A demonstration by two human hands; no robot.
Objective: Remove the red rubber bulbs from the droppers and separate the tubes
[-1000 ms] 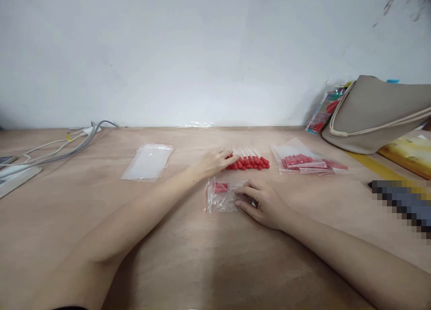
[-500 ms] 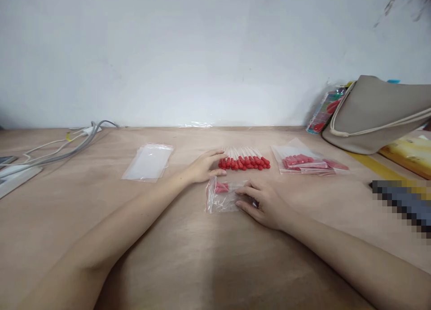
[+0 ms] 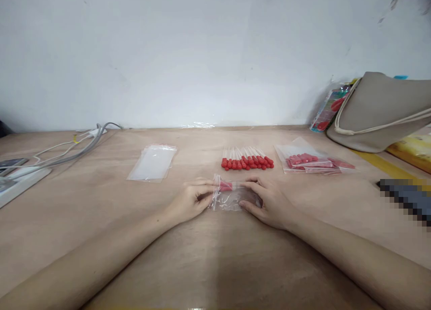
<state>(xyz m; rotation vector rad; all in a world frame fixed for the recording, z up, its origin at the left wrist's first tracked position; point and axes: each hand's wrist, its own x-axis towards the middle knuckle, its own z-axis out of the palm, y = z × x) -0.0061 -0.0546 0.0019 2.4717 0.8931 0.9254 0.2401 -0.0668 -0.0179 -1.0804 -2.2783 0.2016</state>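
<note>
A clear zip bag [image 3: 230,201] lies on the table in front of me, with at least one red-tipped piece [image 3: 225,186] inside near its left, red-lined end. My left hand [image 3: 195,198] is closed at that end, fingers and thumb on the bag's edge. At the opposite end, my right hand [image 3: 266,201] curls its thumb and fingers around the bag. Just behind it lies a row of white sticks with red tips [image 3: 247,161], side by side, tips toward me. Neither hand touches this row.
Flat plastic bags [image 3: 152,163] are stacked at left. Filled bags [image 3: 313,162] with red contents lie right of the sticks. Farther right are a grey drawstring bag [image 3: 377,112], a colourful package [image 3: 332,108] and a blurred dark object [image 3: 404,202]. Cables [image 3: 81,150] run along the far left.
My left hand has come away from the left end of the stick row, moving toward me to the zip bag's edge. My right hand stays at the bag's right end.
</note>
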